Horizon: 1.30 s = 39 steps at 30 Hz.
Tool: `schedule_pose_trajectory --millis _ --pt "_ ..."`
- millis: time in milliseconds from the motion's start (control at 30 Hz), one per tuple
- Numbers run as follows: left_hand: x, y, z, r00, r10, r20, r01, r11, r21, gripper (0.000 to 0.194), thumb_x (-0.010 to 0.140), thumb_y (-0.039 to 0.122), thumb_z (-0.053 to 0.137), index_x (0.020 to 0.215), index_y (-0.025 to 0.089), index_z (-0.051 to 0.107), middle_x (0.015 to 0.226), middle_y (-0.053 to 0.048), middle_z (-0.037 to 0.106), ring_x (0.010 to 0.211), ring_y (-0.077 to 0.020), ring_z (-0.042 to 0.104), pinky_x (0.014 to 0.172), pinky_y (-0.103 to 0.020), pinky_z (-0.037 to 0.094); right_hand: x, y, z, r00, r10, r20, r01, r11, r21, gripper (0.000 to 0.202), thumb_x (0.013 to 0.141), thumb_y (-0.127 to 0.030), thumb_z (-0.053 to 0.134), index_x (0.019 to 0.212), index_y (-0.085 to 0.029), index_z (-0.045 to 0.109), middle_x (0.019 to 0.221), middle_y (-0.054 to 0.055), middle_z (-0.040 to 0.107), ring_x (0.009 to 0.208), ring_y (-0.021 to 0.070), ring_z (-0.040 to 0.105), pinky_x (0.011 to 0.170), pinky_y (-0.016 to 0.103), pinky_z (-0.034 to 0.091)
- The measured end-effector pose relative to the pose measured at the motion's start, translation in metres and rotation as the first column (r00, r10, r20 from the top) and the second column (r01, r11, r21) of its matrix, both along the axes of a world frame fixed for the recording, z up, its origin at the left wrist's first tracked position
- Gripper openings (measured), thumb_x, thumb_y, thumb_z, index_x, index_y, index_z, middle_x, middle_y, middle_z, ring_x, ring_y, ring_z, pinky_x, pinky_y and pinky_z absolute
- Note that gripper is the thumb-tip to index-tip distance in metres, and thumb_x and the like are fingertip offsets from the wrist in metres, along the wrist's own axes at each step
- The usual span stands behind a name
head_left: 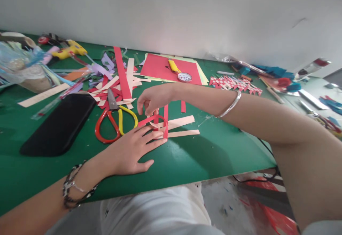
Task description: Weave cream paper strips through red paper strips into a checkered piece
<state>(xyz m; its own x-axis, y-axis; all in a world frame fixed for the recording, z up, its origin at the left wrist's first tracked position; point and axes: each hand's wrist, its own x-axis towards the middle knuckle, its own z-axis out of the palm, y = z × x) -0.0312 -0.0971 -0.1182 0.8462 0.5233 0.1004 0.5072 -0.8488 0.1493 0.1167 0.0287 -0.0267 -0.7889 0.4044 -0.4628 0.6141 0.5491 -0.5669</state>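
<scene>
Red paper strips (166, 131), one bent into a loop, cross cream paper strips (184, 121) on the green tabletop (192, 160), under the hands. The left hand (129, 153) lies palm down, fingers spread, fingertips on the crossing. The right hand (157, 96) arches above, fingers curled down at the loop; whether they pinch it, I cannot tell. Scissors (113, 104) with red-orange and yellow handles lie just left, beside a heap of cut paper (124, 82).
</scene>
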Motion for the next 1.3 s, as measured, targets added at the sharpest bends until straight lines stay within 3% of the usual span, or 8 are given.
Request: schedule_pose_trajectory --millis 600,1300 --pt "0.000 0.001 0.002 1.000 -0.021 0.009 0.021 0.999 -0.031 0.050 0.082 0.032 0.052 0.131 0.026 0.048 0.135 -0.007 0.048 0.120 -0.0319 0.042 0.100 -0.051 0.035 0.024 0.007 -0.029 0.961 -0.129 -0.244 0.060 0.961 -0.270 0.012 0.079 -0.008 0.057 0.089 -0.015 0.061 0.070 -0.002 0.060 0.063 0.0089 0.058 0.063 0.022 0.049" --pt "0.001 0.002 0.003 1.000 -0.024 0.000 0.024 0.999 -0.025 0.051 0.082 0.033 0.051 0.133 0.024 0.046 0.135 -0.006 0.051 0.123 -0.0308 0.041 0.104 -0.048 0.032 0.028 0.005 -0.030 0.946 -0.144 -0.290 0.072 0.966 -0.247 0.013 0.078 -0.010 0.058 0.089 -0.015 0.062 0.074 -0.001 0.062 0.067 0.0088 0.057 0.066 0.021 0.047"
